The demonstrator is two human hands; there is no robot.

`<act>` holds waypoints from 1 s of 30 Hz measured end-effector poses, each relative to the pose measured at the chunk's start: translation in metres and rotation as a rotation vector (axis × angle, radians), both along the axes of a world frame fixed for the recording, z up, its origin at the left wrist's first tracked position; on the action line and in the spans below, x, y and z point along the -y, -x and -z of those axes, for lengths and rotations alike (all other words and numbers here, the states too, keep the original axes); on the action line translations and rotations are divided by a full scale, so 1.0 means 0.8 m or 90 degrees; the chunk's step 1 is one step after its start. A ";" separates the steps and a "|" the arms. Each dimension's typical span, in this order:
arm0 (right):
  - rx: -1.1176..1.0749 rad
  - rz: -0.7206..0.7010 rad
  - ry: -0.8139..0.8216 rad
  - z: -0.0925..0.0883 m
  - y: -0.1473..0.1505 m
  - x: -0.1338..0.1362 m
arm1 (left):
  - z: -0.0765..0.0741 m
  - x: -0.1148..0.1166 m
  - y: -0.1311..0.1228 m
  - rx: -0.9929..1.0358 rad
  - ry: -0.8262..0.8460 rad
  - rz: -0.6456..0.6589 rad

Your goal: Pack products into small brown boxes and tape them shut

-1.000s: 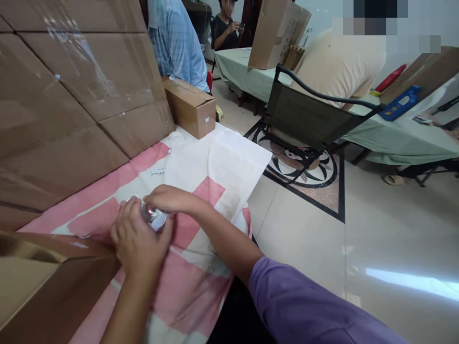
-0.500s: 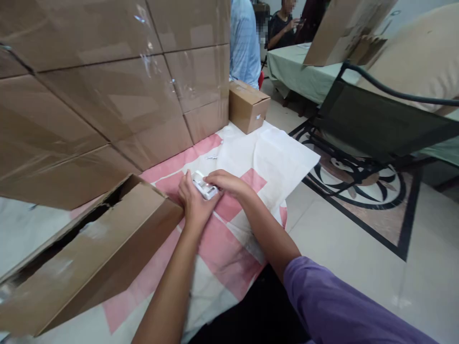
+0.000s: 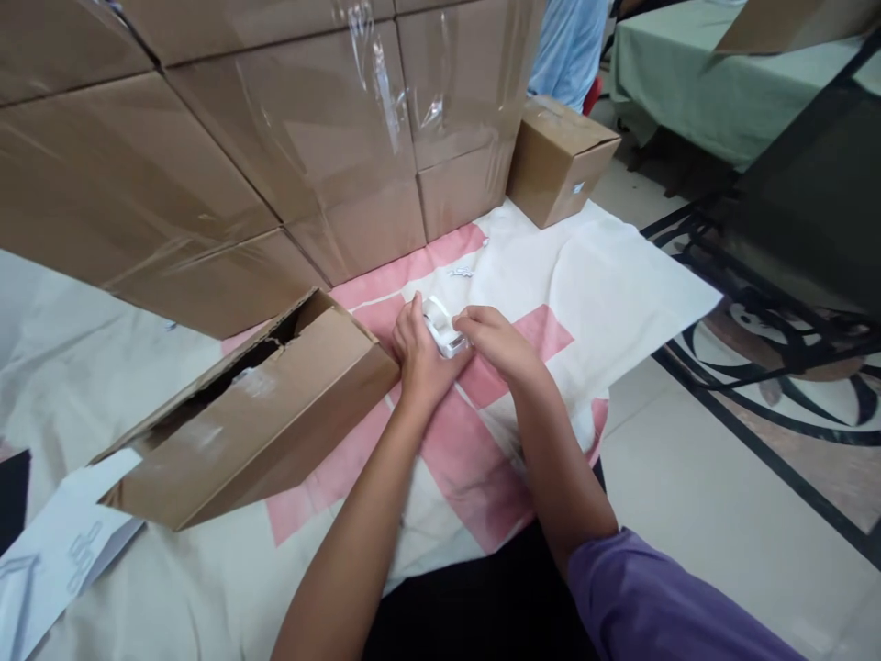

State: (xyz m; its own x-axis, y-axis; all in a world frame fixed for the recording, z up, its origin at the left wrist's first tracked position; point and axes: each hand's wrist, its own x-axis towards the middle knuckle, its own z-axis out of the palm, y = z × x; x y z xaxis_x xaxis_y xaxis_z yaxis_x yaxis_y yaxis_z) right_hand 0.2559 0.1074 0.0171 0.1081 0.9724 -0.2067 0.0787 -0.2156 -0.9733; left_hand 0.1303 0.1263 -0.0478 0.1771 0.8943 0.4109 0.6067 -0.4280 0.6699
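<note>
Though partly covered, looks like a tape dispenser (image 3: 451,343): should handle as light, stiff and rather smooth, hard to crush but liable to slip. Best held by the broad sides. Sits over the pink-and-white cloth (image 3: 474,459), clamped between the fingers and thumb of the left hand (image 3: 421,360); met on its right side by the right hand (image 3: 499,341), whether with fingers pinched or apart, too small to tell.

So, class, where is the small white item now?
In the head view, the small white item is near the middle, in the left hand with the right hand at its right side, right of the nearest cardboard box.
</note>
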 end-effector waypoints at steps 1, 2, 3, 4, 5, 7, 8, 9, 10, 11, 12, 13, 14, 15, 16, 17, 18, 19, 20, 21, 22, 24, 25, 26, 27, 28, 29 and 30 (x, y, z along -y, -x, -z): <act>0.061 -0.001 -0.008 -0.002 0.001 0.002 | -0.001 0.001 0.000 0.001 0.002 -0.001; 0.121 -0.001 -0.015 -0.004 0.001 0.004 | -0.003 0.002 0.000 0.002 0.004 -0.001; 0.173 -0.002 -0.019 -0.007 0.002 0.007 | -0.004 0.002 0.000 0.003 0.005 -0.002; 0.213 -0.004 -0.021 -0.009 0.002 0.010 | -0.006 0.003 0.000 0.005 0.007 -0.004; 0.243 -0.005 -0.023 -0.010 0.002 0.013 | -0.007 0.004 0.000 0.006 0.008 -0.005; 0.277 -0.003 -0.024 -0.012 0.001 0.019 | -0.008 0.004 -0.001 0.004 0.011 -0.007; 0.284 0.001 -0.026 -0.012 0.000 0.022 | -0.008 0.004 -0.001 0.002 0.013 -0.008; 0.286 0.006 -0.026 -0.012 0.000 0.025 | -0.008 0.004 -0.001 0.000 0.013 -0.009; 0.277 0.009 -0.022 -0.012 -0.001 0.028 | -0.008 0.003 -0.001 -0.002 0.013 -0.011; 0.255 0.008 -0.011 -0.011 -0.002 0.030 | -0.008 0.003 -0.002 -0.003 0.013 -0.014; 0.222 0.005 0.006 -0.009 -0.003 0.032 | -0.008 0.002 -0.002 -0.002 0.016 -0.017; 0.181 0.001 0.025 -0.007 -0.004 0.034 | -0.007 0.002 -0.002 -0.001 0.021 -0.020; 0.135 -0.003 0.044 -0.004 -0.004 0.035 | -0.007 0.001 -0.002 -0.001 0.027 -0.022; 0.092 -0.007 0.058 0.000 -0.005 0.036 | -0.007 0.001 -0.001 -0.001 0.032 -0.024; 0.056 -0.006 0.066 0.004 -0.005 0.037 | -0.007 0.001 -0.001 -0.002 0.036 -0.025; 0.029 -0.001 0.067 0.009 -0.005 0.038 | -0.007 0.001 -0.001 -0.004 0.038 -0.025; 0.007 0.006 0.064 0.014 -0.005 0.038 | -0.007 0.002 -0.001 -0.005 0.039 -0.027; -0.013 0.014 0.058 0.019 -0.004 0.038 | -0.008 0.002 -0.001 -0.006 0.038 -0.030; -0.034 0.023 0.051 0.024 -0.004 0.038 | -0.008 0.002 -0.002 -0.006 0.038 -0.035; -0.058 0.034 0.042 0.027 -0.004 0.038 | -0.008 0.003 -0.002 -0.006 0.038 -0.039; -0.085 0.044 0.033 0.030 -0.004 0.037 | -0.008 0.003 -0.002 -0.006 0.036 -0.043; -0.133 0.056 0.018 0.033 -0.003 0.037 | -0.007 0.003 -0.003 -0.004 0.029 -0.046; -0.152 0.058 0.015 0.034 -0.003 0.037 | -0.006 0.002 -0.003 -0.005 0.025 -0.044; -0.167 0.056 0.014 0.034 -0.003 0.038 | -0.006 0.002 -0.003 -0.005 0.022 -0.042; -0.177 0.051 0.012 0.034 -0.002 0.038 | -0.005 0.001 -0.003 -0.005 0.019 -0.040; -0.184 0.047 0.010 0.035 -0.001 0.038 | -0.004 0.001 -0.003 -0.005 0.017 -0.039; -0.188 0.046 0.007 0.036 0.000 0.038 | -0.003 0.001 -0.003 -0.004 0.017 -0.037; -0.188 0.048 0.000 0.037 0.001 0.039 | -0.002 0.000 -0.003 -0.001 0.019 -0.037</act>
